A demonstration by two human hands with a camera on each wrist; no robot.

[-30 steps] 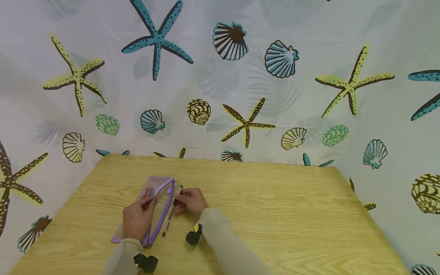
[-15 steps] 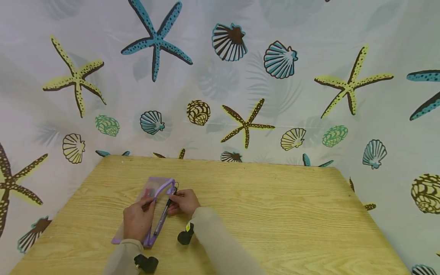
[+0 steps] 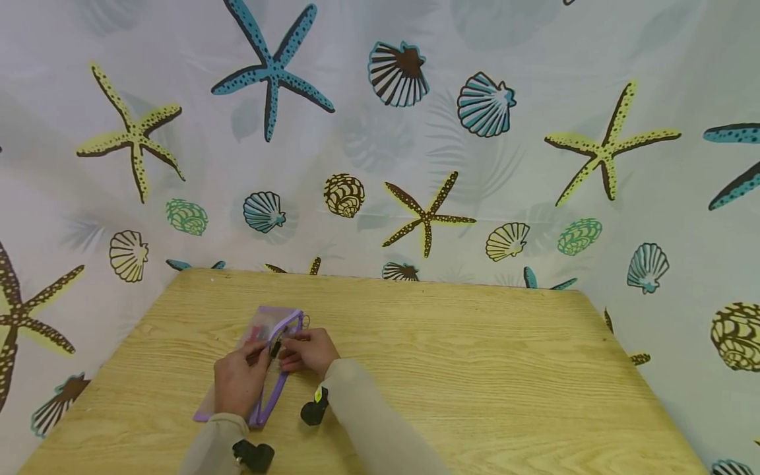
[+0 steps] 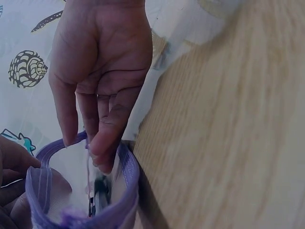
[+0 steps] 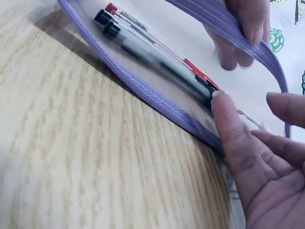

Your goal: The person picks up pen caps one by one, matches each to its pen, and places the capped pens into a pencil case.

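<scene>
A see-through pencil pouch with a purple zipper rim (image 3: 274,400) lies on the table, its mouth spread wide. My left hand (image 3: 239,379) pinches the near-left rim; its fingers (image 5: 245,24) show on the zipper in the right wrist view. Over the mouth, my right hand (image 3: 311,353) pinches a black-gripped pen (image 3: 276,348), which slants into the pouch. In the left wrist view the right hand (image 4: 102,71) points its fingers down into the opening, with dark pen ends below. A red-marked pen (image 5: 195,70) and dark-capped pens (image 5: 143,55) lie inside, side by side.
The wood-grain table (image 3: 475,369) stretches off to the right of the pouch. A white cloth (image 3: 356,145) printed with starfish and shells hangs behind and at both sides. A small ring (image 3: 305,321) hangs at the pouch's far corner. Each wrist carries a black camera (image 3: 315,409).
My right hand has carried the pen leftward, from beside the pouch, over the purple rim and into the mouth. The left hand has stayed on the rim.
</scene>
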